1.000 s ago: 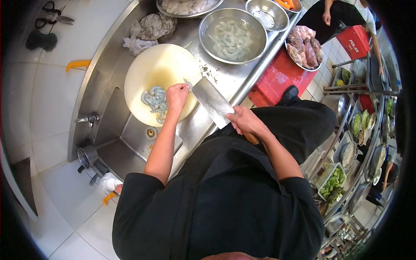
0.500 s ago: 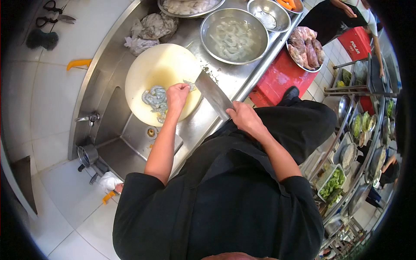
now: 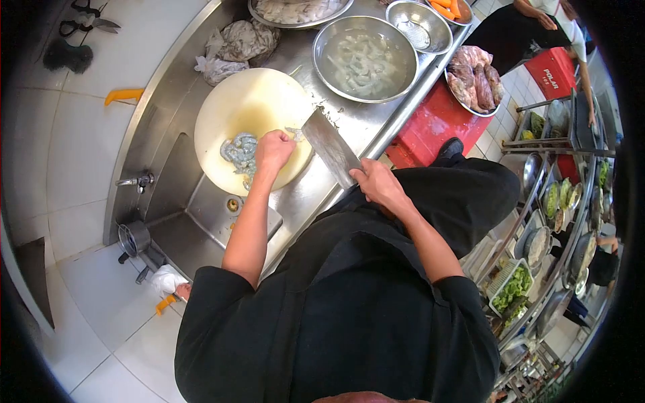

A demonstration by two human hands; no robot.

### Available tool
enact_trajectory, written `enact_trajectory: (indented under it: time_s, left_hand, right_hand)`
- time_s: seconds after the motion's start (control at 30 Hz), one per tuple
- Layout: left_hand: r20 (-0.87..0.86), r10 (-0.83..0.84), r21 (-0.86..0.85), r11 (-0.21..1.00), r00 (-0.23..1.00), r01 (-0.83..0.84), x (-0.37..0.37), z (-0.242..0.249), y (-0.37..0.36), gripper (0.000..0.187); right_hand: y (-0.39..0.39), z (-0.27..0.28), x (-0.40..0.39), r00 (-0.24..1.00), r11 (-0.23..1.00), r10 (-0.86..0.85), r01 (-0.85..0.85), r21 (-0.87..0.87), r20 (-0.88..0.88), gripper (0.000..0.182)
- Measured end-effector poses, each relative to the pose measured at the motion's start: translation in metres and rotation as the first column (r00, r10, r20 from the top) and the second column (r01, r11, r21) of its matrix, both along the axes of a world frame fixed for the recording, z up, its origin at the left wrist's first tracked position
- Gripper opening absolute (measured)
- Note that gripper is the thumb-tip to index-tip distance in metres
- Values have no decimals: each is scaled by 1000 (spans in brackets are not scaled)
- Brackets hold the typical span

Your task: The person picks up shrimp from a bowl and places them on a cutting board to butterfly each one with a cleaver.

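My left hand is closed on a small raw shrimp at the right part of a round pale cutting board. A pile of grey raw shrimp lies on the board just left of that hand. My right hand grips the handle of a broad cleaver. The cleaver's blade is angled towards the board's right edge, its tip close to the held shrimp.
A steel bowl of peeled shrimp in water stands behind the board, with more bowls, a tray of raw meat and crumpled cloths around. A sink lies at the left. Another person stands at the far right beside racks of dishes.
The cleaver has swung from lying flat and lower to a steeper angle nearer the board and my left hand. My left hand has stayed on the board.
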State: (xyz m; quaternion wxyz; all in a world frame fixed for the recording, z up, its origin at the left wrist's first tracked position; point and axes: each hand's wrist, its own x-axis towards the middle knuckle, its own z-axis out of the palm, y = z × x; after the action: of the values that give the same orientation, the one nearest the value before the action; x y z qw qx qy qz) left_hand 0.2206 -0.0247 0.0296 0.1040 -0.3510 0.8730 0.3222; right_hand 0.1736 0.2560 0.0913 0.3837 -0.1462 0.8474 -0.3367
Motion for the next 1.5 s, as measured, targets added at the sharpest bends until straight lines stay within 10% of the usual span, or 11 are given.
enact_trajectory:
  time_s: [0.13,0.23,0.43,0.67,0.73,0.83,0.93,1.07,1.17,1.37,1.5]
  left_hand:
    - [-231,43,94,995,972,-21,7,-10,-5,25]
    - [-409,-126,-162,985,904,64,-2,-26,7,22]
    - [-111,-31,11,999,993,33,0,-4,0,19]
    - [-338,107,221,975,935,-32,7,16,-2,22]
    - [-691,86,299,938,718,176,-8,27,27,33]
    - [-731,-166,82,942,662,326,-15,54,36,47]
    - [-535,1,86,995,845,53,-1,39,-10,41]
    - [-107,63,-422,901,992,-103,36,14,-86,25]
    - [-106,-18,-454,890,994,-32,48,-4,-99,22]
    - [-34,31,-411,911,999,-43,36,-5,-98,20]
    - [-279,46,-278,952,959,-127,25,14,-78,16]
  right_hand:
    - [1,-1,-1,989,997,-61,66,-33,135,38]
    - [2,-2,-4,978,995,-79,90,-47,193,38]
    - [1,-6,-1,994,997,-61,65,-34,93,30]
    - [-1,-7,2,994,998,-59,62,-28,91,35]
    - [-3,-3,1,992,998,-63,62,9,110,35]
    - [-3,-1,2,993,998,-59,60,-4,98,34]
    - [1,1,5,995,997,-74,76,-32,67,34]
    - [5,-2,13,994,991,-109,110,-72,9,34]
    - [1,-15,20,966,991,-54,21,-133,-253,33]
    - [-22,3,23,973,995,80,-92,-45,-218,29]
    - [-27,-9,20,957,995,28,-55,-86,-290,28]
